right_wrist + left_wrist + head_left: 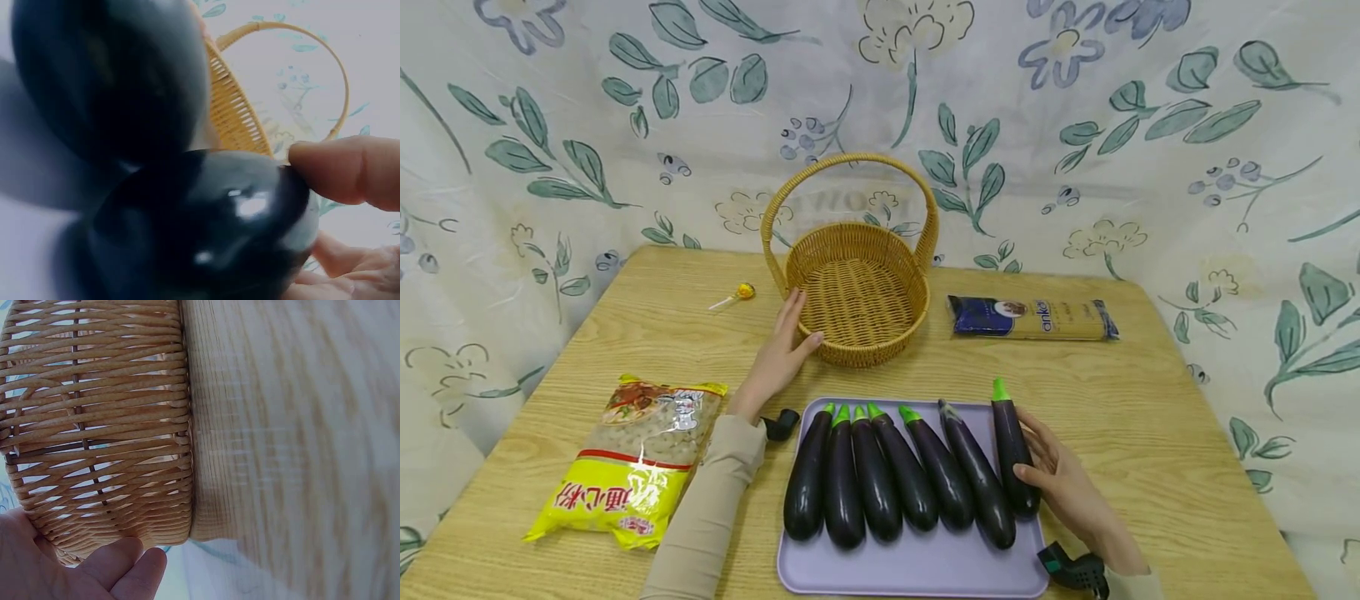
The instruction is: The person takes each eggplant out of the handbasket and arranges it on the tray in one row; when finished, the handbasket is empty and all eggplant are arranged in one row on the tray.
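A yellow-brown wicker basket [859,354] with a tall handle stands at the back middle. My left hand [778,354] rests against its left front side, thumb spread from the fingers. In the left wrist view, the fingers [128,559] touch the outside of the weave [106,487]. Several dark eggplants [880,487] with green stems lie side by side on a pale purple tray [910,575]. At the tray's right side, my right hand [1063,479] holds the rightmost eggplant [1011,450] between thumb and fingers. The right wrist view shows that eggplant [212,231] close up beside another.
A yellow bag of pasta [628,462] lies on the left of the wooden table [1150,467]. Behind it is a yellow-wrapped lollipop [745,291]. To the basket's right lies a blue-and-tan packet [1037,318]. A flowered cloth [1000,100] hangs behind the table.
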`<act>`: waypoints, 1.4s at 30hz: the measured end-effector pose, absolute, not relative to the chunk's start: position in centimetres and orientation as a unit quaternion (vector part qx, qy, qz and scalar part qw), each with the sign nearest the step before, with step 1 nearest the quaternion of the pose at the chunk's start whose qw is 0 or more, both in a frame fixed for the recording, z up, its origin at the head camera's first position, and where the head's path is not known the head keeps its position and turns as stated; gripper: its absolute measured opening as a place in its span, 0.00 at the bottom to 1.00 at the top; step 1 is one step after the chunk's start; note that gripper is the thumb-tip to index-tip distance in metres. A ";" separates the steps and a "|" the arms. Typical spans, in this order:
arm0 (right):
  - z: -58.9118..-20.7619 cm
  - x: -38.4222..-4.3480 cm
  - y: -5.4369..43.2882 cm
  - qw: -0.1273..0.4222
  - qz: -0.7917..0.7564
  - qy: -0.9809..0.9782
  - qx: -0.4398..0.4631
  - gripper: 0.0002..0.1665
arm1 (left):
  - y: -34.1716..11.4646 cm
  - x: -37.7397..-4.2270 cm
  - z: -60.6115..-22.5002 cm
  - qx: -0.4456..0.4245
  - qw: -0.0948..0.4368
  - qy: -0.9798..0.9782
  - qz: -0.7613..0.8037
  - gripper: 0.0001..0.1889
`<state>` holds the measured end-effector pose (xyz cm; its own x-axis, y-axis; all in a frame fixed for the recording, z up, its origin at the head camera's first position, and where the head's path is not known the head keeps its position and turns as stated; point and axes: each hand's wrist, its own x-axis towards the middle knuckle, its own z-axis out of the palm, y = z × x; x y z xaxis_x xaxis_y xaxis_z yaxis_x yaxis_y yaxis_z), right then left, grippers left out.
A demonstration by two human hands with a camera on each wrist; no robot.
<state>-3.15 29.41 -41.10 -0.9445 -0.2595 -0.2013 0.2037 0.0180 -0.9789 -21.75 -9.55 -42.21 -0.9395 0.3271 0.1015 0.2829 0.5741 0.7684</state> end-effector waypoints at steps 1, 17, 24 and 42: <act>-41.3 -3.1 29.4 0.159 -0.702 0.694 -0.031 0.49 | -9.6 -21.7 -42.2 0.171 0.026 0.887 0.428 0.40; -40.4 -3.1 29.7 0.131 -0.633 0.755 -0.111 0.39 | -9.7 -21.5 -41.8 0.161 0.029 0.908 0.386 0.39; -37.5 -5.3 30.4 0.124 -0.549 0.819 -0.116 0.35 | -9.4 -20.5 -40.0 0.160 0.037 0.953 0.253 0.39; -37.1 -8.7 28.4 -0.062 -0.099 0.986 -0.119 0.45 | -9.6 -15.8 -37.9 0.190 -0.056 0.974 0.111 0.42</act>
<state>-8.73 28.39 -37.07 -0.9641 -0.2214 0.1464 -0.2460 0.9525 -0.1796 -15.83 -9.56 -37.93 -0.9211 0.3584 0.1521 0.3834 0.9027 0.1952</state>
